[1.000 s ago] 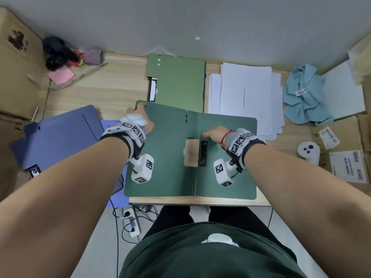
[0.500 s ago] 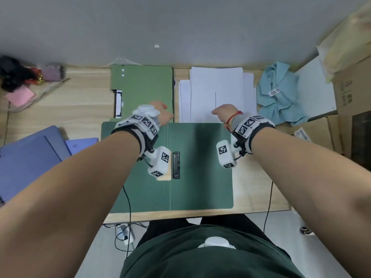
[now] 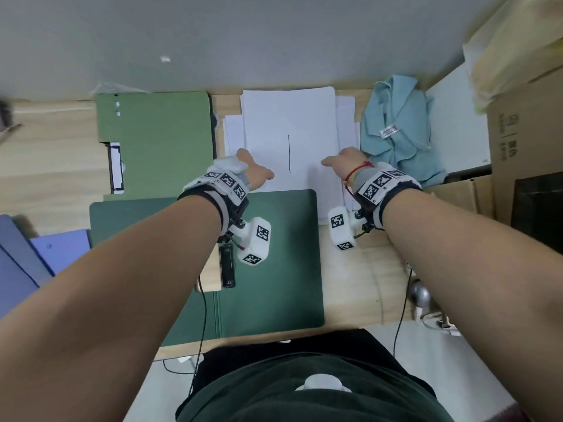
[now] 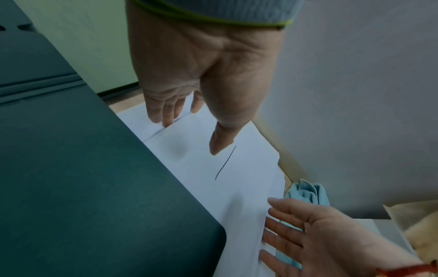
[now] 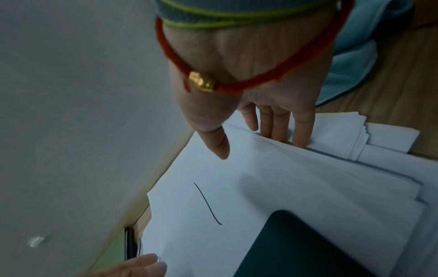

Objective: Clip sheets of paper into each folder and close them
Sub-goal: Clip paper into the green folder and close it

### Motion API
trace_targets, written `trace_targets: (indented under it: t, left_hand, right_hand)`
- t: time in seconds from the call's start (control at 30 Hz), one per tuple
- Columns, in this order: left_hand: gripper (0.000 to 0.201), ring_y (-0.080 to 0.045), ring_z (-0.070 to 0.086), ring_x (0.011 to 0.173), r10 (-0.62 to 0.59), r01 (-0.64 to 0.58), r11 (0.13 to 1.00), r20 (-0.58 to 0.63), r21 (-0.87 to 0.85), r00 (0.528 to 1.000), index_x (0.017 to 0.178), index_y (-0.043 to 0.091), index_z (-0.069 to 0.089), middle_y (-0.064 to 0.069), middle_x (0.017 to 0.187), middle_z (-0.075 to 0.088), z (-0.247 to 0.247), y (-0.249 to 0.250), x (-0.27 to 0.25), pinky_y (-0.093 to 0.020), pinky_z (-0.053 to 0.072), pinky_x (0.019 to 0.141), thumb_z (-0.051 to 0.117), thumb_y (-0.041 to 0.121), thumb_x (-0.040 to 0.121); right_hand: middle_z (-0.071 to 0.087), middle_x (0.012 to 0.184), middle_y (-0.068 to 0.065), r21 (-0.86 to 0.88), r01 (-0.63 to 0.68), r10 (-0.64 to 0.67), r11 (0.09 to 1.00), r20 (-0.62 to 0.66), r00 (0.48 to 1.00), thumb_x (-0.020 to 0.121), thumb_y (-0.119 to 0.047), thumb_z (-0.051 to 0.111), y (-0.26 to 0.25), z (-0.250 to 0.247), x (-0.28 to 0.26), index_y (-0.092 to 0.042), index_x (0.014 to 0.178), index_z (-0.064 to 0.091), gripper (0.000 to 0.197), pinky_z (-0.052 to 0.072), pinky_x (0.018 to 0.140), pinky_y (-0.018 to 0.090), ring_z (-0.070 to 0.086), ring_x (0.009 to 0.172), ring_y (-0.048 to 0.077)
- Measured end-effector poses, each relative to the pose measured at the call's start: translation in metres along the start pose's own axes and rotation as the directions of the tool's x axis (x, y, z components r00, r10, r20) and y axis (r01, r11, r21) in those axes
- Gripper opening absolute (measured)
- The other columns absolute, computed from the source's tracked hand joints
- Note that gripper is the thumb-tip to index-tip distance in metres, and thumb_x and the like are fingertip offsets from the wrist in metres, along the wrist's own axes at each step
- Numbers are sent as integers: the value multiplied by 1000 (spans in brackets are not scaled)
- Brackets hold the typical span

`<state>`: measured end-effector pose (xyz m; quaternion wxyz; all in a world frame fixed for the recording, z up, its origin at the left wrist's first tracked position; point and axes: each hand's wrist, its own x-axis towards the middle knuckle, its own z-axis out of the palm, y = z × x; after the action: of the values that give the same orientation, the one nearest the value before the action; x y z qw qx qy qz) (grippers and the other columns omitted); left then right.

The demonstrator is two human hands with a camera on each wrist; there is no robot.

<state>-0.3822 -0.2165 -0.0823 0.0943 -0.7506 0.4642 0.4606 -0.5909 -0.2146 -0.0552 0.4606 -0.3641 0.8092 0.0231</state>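
1. The stack of white paper (image 3: 289, 123) lay at the table's (image 3: 359, 269) far edge, its top sheet bearing a single pen line.
2. The left hand (image 3: 254, 172) and right hand (image 3: 344, 161) flanked that stack, fingers straight, tips touching the sheets' side edges, gripping nothing.
3. The open dark green folder (image 3: 274, 269) lay at the near edge; a lighter green folder (image 3: 158, 141) lay closed beside the paper.

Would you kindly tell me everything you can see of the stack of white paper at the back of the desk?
The stack of white paper lies flat and loosely fanned, its lower sheets sticking out at both sides. The top sheet bears one thin dark pen line. The dark green folder overlaps its near edge. The left hand and the right hand reach onto its side edges, fingertips at the sheets, nothing lifted yet.
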Motion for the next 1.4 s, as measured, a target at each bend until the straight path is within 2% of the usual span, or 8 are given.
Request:
trace_targets:
  t: [0.13, 0.27, 0.5, 0.6, 0.73, 0.87, 1.0, 1.4]
  left_hand:
    - [87, -36, 51, 123, -17, 17, 999, -3, -31, 1000, 148, 10, 29, -14, 143, 47, 1, 2, 1, -46, 45, 101, 73, 44, 80]
    - [90, -36, 48, 127, -43, 41, 991, -12, -130, 999, 149, 9, 24, -13, 145, 44, -3, -1, 3, -45, 42, 104, 74, 40, 81]
    - [92, -31, 61, 114, 2, -17, 940, -43, -341, 999, 132, 10, 51, -4, 129, 61, -18, -21, 27, -50, 50, 99, 77, 58, 58]
    - [69, -30, 60, 116, 56, -131, 881, -173, -455, 983, 135, 7, 52, -8, 132, 60, -44, -9, -6, -43, 49, 100, 74, 35, 75]
    - [34, -25, 63, 102, 177, -338, 840, -375, -425, 910, 122, 0, 60, -12, 119, 66, -78, 3, -48, -31, 48, 85, 64, 13, 90]
    - [35, -29, 66, 101, 277, -460, 811, -455, -361, 846, 118, -1, 64, -15, 114, 69, -90, 2, -70, -32, 50, 83, 69, 17, 89]
    - [35, -26, 64, 95, 316, -488, 810, -460, -325, 830, 117, 1, 64, -13, 114, 69, -92, -5, -81, -35, 51, 82, 71, 16, 86]
    - [34, -27, 62, 105, 316, -487, 795, -437, -362, 842, 124, 0, 60, -14, 119, 66, -79, -11, -92, -26, 44, 83, 65, 10, 91]
  right_hand:
    - [57, 130, 14, 85, -46, 44, 995, 23, 999, 89, -38, 64, 0, -1, 5, -4, 144, 40, 69, 39, 75, 28, 59, 106, 28]
    - [54, 136, 12, 105, -43, 39, 993, 38, 998, 90, -28, 66, -1, 2, 4, -4, 142, 43, 62, 40, 72, 23, 54, 101, 26]
    - [67, 112, 10, 295, 135, -126, 946, -48, 991, 79, -9, 64, -19, -5, -15, -7, 109, 66, 30, 45, 72, 26, 60, 95, 27]
    - [71, 102, 8, 396, 210, -193, 894, -82, 978, 74, -5, 65, -30, -13, -25, -8, 96, 67, 22, 52, 81, 34, 65, 94, 27]
    - [64, 76, -3, 521, 299, -250, 799, -163, 954, 74, 5, 65, -46, -22, -48, -18, 72, 60, 23, 51, 64, 22, 63, 75, 21]
    - [60, 84, -2, 563, 392, -313, 727, -236, 920, 77, 12, 65, -46, -23, -66, -21, 76, 49, 37, 47, 53, 8, 58, 68, 7]
    - [68, 100, 8, 562, 432, -357, 706, -245, 901, 71, 13, 68, -39, -19, -72, -13, 93, 63, 34, 55, 81, 29, 65, 87, 22]
    - [71, 99, 7, 611, 390, -330, 689, -215, 919, 59, -1, 73, -32, -15, -77, -17, 87, 67, 33, 56, 90, 40, 68, 95, 27]
